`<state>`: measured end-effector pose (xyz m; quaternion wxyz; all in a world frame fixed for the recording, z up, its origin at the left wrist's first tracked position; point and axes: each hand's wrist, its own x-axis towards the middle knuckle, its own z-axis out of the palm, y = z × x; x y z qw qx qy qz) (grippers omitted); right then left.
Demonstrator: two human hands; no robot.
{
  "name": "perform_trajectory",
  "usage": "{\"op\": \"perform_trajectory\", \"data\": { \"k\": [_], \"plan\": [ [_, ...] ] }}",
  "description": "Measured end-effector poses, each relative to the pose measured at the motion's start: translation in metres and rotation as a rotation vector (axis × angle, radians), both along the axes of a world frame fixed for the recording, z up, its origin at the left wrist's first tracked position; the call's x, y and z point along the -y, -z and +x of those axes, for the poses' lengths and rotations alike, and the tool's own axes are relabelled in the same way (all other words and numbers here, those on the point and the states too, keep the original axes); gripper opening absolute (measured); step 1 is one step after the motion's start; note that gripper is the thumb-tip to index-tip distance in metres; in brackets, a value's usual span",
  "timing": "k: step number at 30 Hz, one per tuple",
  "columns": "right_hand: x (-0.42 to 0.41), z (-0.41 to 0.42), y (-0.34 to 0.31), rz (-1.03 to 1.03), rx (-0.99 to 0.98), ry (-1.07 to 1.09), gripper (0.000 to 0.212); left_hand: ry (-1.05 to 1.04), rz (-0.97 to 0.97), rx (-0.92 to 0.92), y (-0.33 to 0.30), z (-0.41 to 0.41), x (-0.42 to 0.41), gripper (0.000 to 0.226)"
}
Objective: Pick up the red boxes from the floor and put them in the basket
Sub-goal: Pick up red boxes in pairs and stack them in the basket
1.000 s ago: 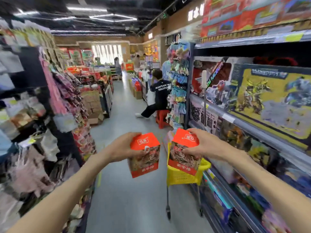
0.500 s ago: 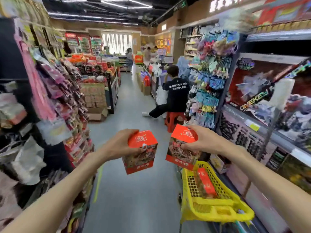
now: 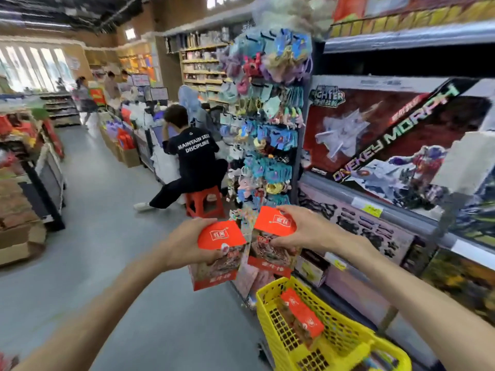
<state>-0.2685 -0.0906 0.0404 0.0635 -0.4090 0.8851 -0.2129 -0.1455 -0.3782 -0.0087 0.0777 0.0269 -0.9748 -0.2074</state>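
My left hand grips one red box by its side, held at chest height over the aisle floor. My right hand grips a second red box from the top, right beside the first, their top edges nearly touching. A yellow basket on a trolley stands below and to the right of both boxes. Two red boxes lie inside it.
Shelves with large toy boxes line the right side. A hanging rack of small goods stands just behind the boxes. A person in black sits on a red stool ahead. Low displays and cartons flank the left.
The view has swung right and closer to the shelves. Both hands have brought the boxes together and toward the basket, which now sits lower right, showing more of its inside.
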Motion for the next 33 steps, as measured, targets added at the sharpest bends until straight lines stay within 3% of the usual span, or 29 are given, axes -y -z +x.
{"op": "perform_trajectory", "data": {
  "k": [4,9,16,21,27,33],
  "plan": [
    [0.002,-0.066,0.028,0.005,-0.005,0.132,0.082,0.134,0.011,0.029,0.029,-0.102,0.012,0.095],
    [-0.014,-0.127,0.065,-0.009,0.041,0.332,0.069,0.373,0.014,0.094,0.062,-0.214,0.003,0.099],
    [-0.064,-0.158,0.135,0.147,0.118,0.68,0.098,0.719,-0.034,0.156,0.126,-0.328,-0.04,0.093],
    [-0.078,-0.145,0.192,0.15,0.195,0.903,0.094,0.93,-0.06,0.256,0.2,-0.377,-0.069,0.099],
    [-0.076,-0.138,0.301,0.227,0.296,1.06,0.101,1.07,-0.017,0.335,0.302,-0.398,-0.077,0.088],
    [-0.083,-0.145,0.453,0.379,0.258,1.04,0.108,1.055,-0.071,0.393,0.409,-0.41,-0.064,0.094]
  ]
}}
